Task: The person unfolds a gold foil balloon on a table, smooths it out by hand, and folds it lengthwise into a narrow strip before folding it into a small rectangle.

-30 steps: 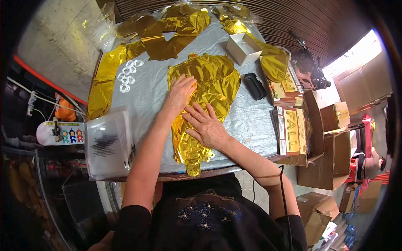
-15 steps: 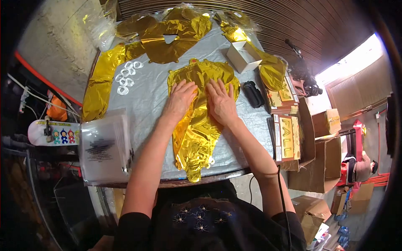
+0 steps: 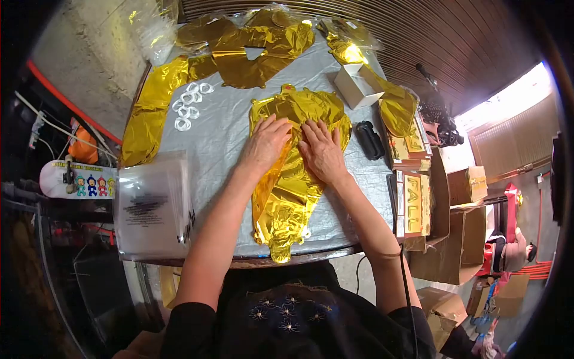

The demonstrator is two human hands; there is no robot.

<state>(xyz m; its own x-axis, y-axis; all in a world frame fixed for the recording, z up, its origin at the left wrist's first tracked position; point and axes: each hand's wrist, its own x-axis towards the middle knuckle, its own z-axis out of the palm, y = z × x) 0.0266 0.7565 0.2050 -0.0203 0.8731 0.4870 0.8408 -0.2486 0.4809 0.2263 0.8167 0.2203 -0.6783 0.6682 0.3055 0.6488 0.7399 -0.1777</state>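
A crumpled gold foil piece [image 3: 290, 200], partly folded over along its left side, lies on the silver table cover [image 3: 221, 128]. Flat on its upper left part rests my left hand [image 3: 266, 143], palm down with the fingers out. My right hand [image 3: 321, 154] presses on the foil just to the right, its fingers slightly bent and spread. A narrow strip of foil shows between the two hands. What lies beneath the palms is hidden.
More gold foil [image 3: 254, 60] lies at the back, with a white box [image 3: 357, 87], a black object [image 3: 369, 140] and white rings [image 3: 186, 106] nearer. Clear plastic bags [image 3: 152, 206] are at the left, cartons [image 3: 412, 203] at the right. A person [image 3: 515, 250] is far right.
The view has shifted a little. My right hand has moved slightly down the foil, and its fingers are more bent. My left hand stays on the foil's left part.
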